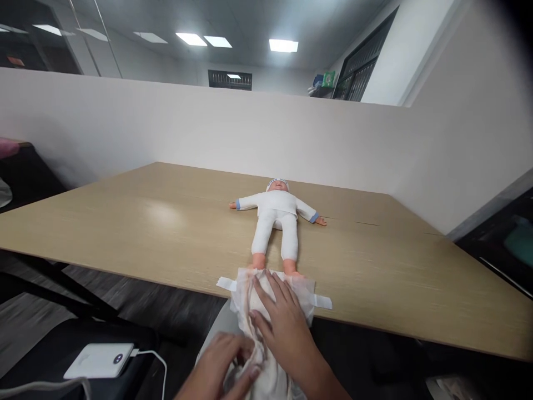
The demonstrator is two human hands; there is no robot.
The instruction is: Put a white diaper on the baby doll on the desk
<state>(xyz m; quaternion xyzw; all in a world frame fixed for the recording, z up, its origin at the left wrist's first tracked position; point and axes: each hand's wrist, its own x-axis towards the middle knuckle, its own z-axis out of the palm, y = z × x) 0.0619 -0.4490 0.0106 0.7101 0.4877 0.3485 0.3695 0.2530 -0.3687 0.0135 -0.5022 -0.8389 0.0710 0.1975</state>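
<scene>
A baby doll [276,221] in white clothes and a cap lies on its back on the wooden table [125,222], arms spread, feet toward me. A white diaper [306,289] with side tabs hangs over the table's near edge just below the doll's feet. My right hand [280,322] lies flat on the diaper with its fingers stretched out. My left hand [222,364] is lower, off the table edge, its fingers pinched on the diaper's lower end.
A white power bank [100,360] with a white cable lies on a dark surface at the lower left. White partition walls [166,122] stand behind the table. Dark furniture sits to the right and left.
</scene>
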